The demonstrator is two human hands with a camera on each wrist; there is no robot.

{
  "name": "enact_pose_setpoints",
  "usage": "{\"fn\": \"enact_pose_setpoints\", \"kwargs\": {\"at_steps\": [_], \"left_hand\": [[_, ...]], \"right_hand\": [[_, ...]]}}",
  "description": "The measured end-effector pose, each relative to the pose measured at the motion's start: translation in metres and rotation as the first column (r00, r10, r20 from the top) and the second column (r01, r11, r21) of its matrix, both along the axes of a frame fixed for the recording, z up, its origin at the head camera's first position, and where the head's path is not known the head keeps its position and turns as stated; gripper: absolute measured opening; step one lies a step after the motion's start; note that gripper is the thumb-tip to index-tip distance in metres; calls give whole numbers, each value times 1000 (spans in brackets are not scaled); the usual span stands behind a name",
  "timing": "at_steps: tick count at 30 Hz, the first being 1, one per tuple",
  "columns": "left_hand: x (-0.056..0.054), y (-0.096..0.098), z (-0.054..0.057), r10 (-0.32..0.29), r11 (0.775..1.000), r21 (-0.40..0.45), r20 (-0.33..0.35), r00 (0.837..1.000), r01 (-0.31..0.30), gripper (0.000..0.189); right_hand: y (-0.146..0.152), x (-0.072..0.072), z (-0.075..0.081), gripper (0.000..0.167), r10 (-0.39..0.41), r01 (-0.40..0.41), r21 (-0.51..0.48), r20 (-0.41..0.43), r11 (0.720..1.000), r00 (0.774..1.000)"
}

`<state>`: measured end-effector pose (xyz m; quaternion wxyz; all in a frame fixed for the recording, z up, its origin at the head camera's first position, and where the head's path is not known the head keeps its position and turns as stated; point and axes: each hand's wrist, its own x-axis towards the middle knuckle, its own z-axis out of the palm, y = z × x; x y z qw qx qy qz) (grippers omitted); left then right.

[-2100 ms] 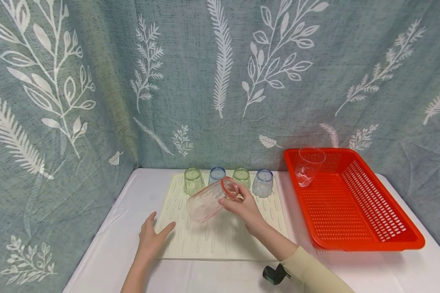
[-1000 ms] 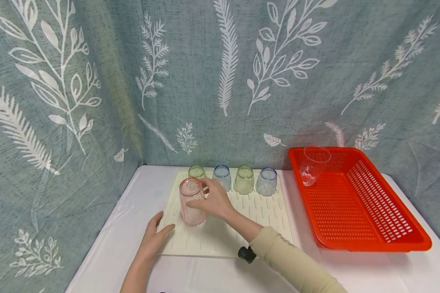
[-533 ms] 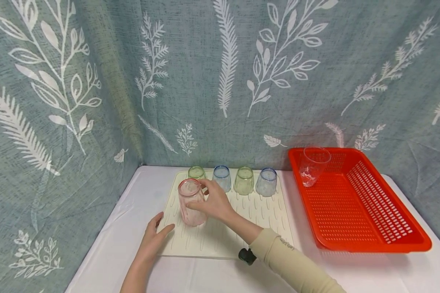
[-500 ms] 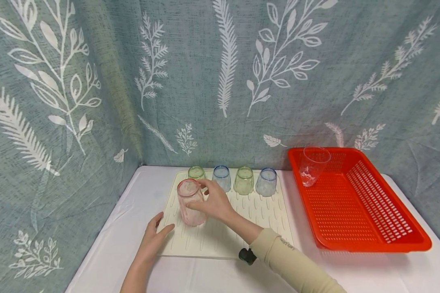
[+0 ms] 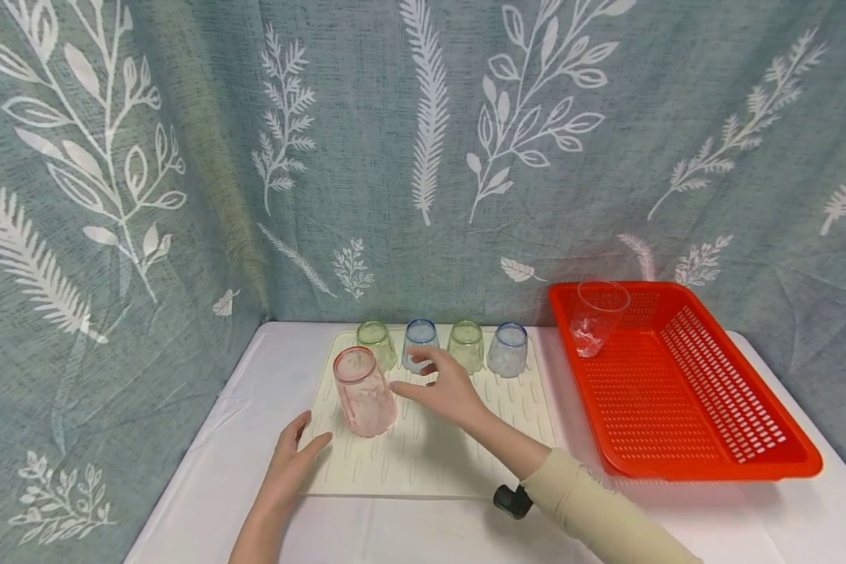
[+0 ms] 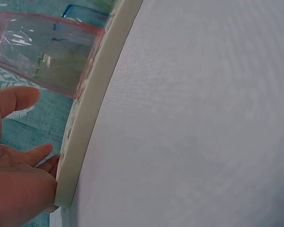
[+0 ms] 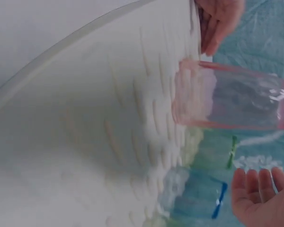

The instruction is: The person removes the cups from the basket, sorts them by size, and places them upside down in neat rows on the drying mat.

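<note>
A tall pink-tinted glass (image 5: 368, 399) stands mouth down on the left half of the cream drying mat (image 5: 465, 462). My right hand (image 5: 447, 388) is just to its right, thumb and fingers spread apart with nothing between them; the right wrist view shows a gap between the fingers (image 7: 253, 182) and the glass (image 7: 246, 99). By the mat's left edge, my left hand (image 5: 291, 462) is held with thumb and fingers apart, holding nothing. In the left wrist view the wider end of the pink glass (image 6: 47, 52) sits on the mat (image 6: 92, 104), beyond the left thumb (image 6: 23, 98).
Along the mat's back edge, short glasses stand mouth down: green (image 5: 376, 345), blue (image 5: 421, 341), green (image 5: 467, 348) and blue (image 5: 509, 352). A red basket (image 5: 705, 472) at the right holds a tall pinkish glass (image 5: 595, 317). A patterned curtain (image 5: 395, 157) hangs behind the white table (image 5: 247, 392).
My right hand turned the tilted pink glass mouth down, set it on the mat, then let go and drew back to the right. My left hand has stayed nearly still.
</note>
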<state>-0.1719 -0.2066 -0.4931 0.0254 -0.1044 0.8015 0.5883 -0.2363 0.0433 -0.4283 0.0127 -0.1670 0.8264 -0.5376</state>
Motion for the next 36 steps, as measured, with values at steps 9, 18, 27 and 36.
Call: {"fn": "enact_pose_setpoints", "kwargs": {"at_steps": [9,18,27,36], "left_hand": [[1,-4,-2,0,1000,-10,-1,1000,0,76],[0,-3,-2,6,1000,-17,8,1000,-6,77],[-1,-2,-2,1,1000,-25,10,1000,0,76],[0,2,-1,0,1000,-24,6,1000,0,76]], "right_hand": [[51,5,26,47,-85,86,-66,23,994,996],[115,0,60,46,-180,169,-128,-76,977,981],[172,-12,69,53,-381,376,-64,-203,924,902],[216,-28,65,84,-565,574,60,-126,817,816]]}}
